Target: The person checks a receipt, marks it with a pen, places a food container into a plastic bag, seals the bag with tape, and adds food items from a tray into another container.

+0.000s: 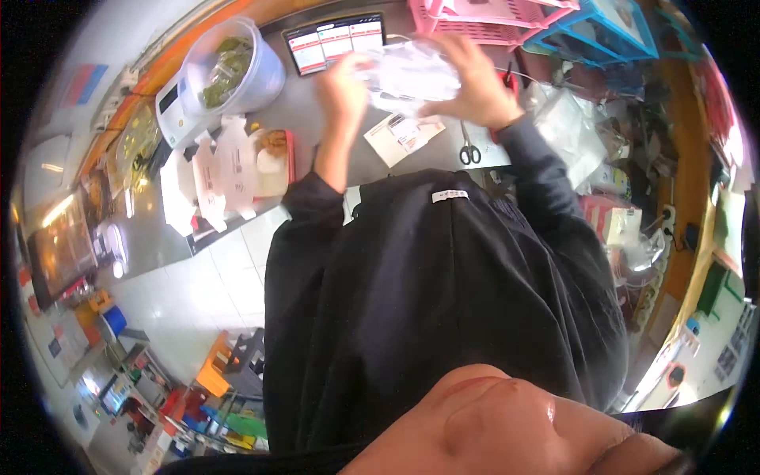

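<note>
Your left hand (344, 85) grips a crinkled, whitish translucent plastic packet (410, 77) just right of the black-framed rectangular tablet (332, 43); your right hand (480, 83), thumb and fingers spread, holds the other end. Support both ends evenly against slipping.

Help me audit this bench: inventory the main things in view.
Flat metal bench: one, grey, upper centre.
Crinkled plastic packet: one, translucent, above bench.
Rectangular tablet: one, black, behind packet.
Round plastic tub: one, translucent, upper left.
Flat card pieces: several, white, left.
Paper pieces: count unclear, cream, bench middle.
Metal scissors: one, black handles, bench's right.
Openwork plastic rack: count unclear, pink, top.
Framed plastic rack: one, blue, upper right.
Left hand: one, black-sleeved, packet's left.
Right hand: one, black-sleeved, packet's right.
</note>
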The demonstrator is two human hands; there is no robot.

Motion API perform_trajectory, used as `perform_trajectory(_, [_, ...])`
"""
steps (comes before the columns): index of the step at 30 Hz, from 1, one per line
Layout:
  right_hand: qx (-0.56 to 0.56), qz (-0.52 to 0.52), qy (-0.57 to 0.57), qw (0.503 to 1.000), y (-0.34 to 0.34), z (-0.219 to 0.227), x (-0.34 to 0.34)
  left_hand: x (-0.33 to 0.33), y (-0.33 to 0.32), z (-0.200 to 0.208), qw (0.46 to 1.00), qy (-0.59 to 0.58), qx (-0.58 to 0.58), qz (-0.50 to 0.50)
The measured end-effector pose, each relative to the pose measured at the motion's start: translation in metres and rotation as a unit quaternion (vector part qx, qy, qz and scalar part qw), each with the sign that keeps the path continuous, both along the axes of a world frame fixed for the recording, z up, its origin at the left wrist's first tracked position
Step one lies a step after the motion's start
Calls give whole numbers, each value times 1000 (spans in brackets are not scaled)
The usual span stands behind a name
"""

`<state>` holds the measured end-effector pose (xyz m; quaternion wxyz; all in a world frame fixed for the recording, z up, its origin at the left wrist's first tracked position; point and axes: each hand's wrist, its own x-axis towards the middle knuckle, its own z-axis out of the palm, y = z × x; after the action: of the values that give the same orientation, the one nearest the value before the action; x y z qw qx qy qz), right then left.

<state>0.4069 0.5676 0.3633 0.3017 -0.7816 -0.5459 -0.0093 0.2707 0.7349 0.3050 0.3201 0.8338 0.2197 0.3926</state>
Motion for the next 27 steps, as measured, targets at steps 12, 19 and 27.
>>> perform_trajectory(12, [280, 196, 377, 861, -127, -6, 47, -54, -24, -59, 944, 177, 149, -237])
perform_trajectory(19, [-21, 97, 465, 880, -224, 90, 74, 8, -83, -37, 593, -120, -745, -281])
perform_trajectory(27, [-197, -340, 35, 919, -297, -71, 187, 161, -195, -32, 907, 142, -217, -331])
